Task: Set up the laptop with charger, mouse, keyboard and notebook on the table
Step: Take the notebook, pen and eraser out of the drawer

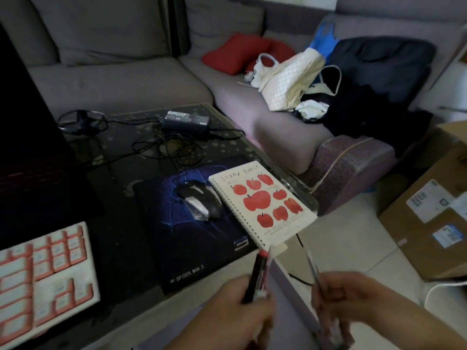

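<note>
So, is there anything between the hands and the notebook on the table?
Nothing visible on the table. The notebook lies just beyond the hands. But the left hand holds a black-and-red pen and the right hand a grey pen.

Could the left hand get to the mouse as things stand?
Probably yes, though not to grasp it: the left hand already grips a red-and-black pen. Nothing stands between it and the mouse on the mouse pad.

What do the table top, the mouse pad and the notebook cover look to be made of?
Table top: apparently glass, glossy, with a clear edge and a dotted pattern. Mouse pad: probably cloth-faced, matte, printed in blue on black. Notebook: card or paper cover, matte cream with red apples, bound with a wire spiral.
</note>
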`<action>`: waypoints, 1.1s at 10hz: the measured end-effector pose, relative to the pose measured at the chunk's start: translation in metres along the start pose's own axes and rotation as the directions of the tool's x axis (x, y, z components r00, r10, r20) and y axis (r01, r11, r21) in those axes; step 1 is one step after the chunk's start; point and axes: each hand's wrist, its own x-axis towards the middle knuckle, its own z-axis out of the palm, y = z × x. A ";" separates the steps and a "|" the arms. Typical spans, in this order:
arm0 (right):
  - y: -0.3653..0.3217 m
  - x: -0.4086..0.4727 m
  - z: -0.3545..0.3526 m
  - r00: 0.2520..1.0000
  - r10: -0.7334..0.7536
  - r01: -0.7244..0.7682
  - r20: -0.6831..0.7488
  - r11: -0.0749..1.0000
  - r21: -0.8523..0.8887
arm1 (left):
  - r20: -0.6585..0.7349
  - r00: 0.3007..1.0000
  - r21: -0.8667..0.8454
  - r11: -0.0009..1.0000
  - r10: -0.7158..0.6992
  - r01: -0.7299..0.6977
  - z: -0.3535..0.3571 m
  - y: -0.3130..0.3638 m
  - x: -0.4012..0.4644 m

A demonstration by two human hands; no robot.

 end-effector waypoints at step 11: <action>-0.073 0.100 -0.006 0.581 -0.405 0.197 -0.706 0.911 -0.362 | -0.328 0.882 0.330 0.916 0.339 -0.230 0.005 0.062 0.019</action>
